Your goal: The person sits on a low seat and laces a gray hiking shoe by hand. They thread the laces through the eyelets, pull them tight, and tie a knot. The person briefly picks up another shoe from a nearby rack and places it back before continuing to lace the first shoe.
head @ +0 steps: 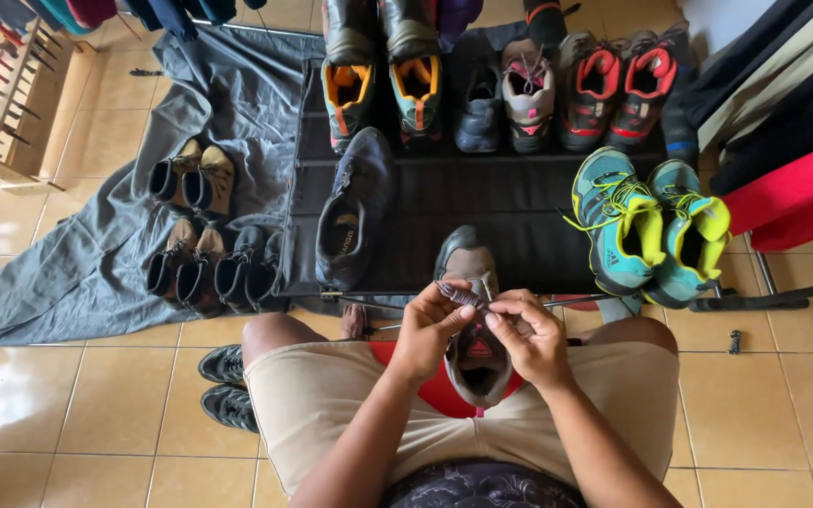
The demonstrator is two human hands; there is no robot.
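The grey shoe (pixel 471 325) lay between the seated person's knees, its heel end near the lap and its toe pointing away from the body toward the black mat (pixel 510 202). Its long axis ran nearly straight up the picture, and its opening faced the camera, likely so that the lacing was within reach of both hands.

The left hand (pixel 433 325) pinched the grey lace (pixel 460 295) between thumb and fingertips just above the shoe's tongue. The right hand (pixel 529 334) met it from the other side, fingers curled together and pressed on the same lace; how firmly it gripped I could not tell. Holding the lace from both sides probably kept it taut over the eyelets.

Beyond the toe, a dark blue shoe (pixel 355 212) lay tilted on the mat. A teal and yellow pair (pixel 651 226) sat to the right, and a row of shoes (pixel 510 89) stood along the far edge. Brown and black boots (pixel 201 254) rested on a grey cloth (pixel 96 254) to the left. Black shoes (pixel 226 384) sat on the tiled floor (pixel 58 395) beside the left thigh.
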